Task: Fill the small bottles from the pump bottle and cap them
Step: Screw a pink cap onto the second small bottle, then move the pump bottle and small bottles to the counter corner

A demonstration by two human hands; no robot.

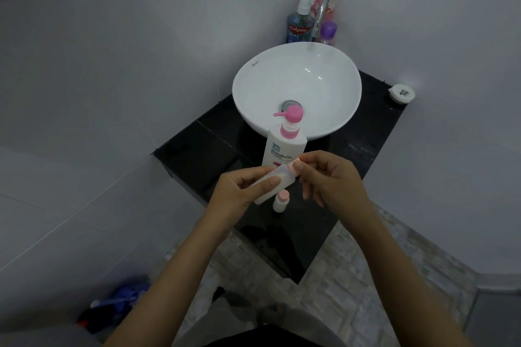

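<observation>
Left hand: the left hand (239, 189) grips a small translucent white plastic bottle (272, 182), thumb along its near side and fingers wrapped behind; the bottle is tilted, neck up and to the right.
Right hand: the right hand (328, 175) pinches a pale pink round cap (295, 167) between thumb and forefinger at the neck of the held bottle; the other fingers are curled loosely downward. Cannot tell whether the cap is threaded on or only resting against the neck.
Held bottle, position: in the air over the front part of the black glossy stone counter (366, 132), just in front of the pump bottle.
Second small bottle: a small white plastic bottle with a pale pink cap (280, 200) stands upright on the counter, capped, just below the held bottle and between the two hands; not touched.
Pump bottle: a tall white plastic bottle with a pink pump head (284, 144) stands upright on the counter against the near rim of the basin, nozzle pointing left; lettering "shokubutsu" is readable on the label.
Basin: a round white ceramic vessel basin (297, 87) sits on the counter, chrome drain in its middle.
Behind basin: a curved chrome tap (324, 8), a blue mouthwash bottle with a white cap (300, 22) and a small purple bottle (328, 32) stand in the corner.
Right counter edge: a round white lidded container (401, 93) lies well apart from the hands.
</observation>
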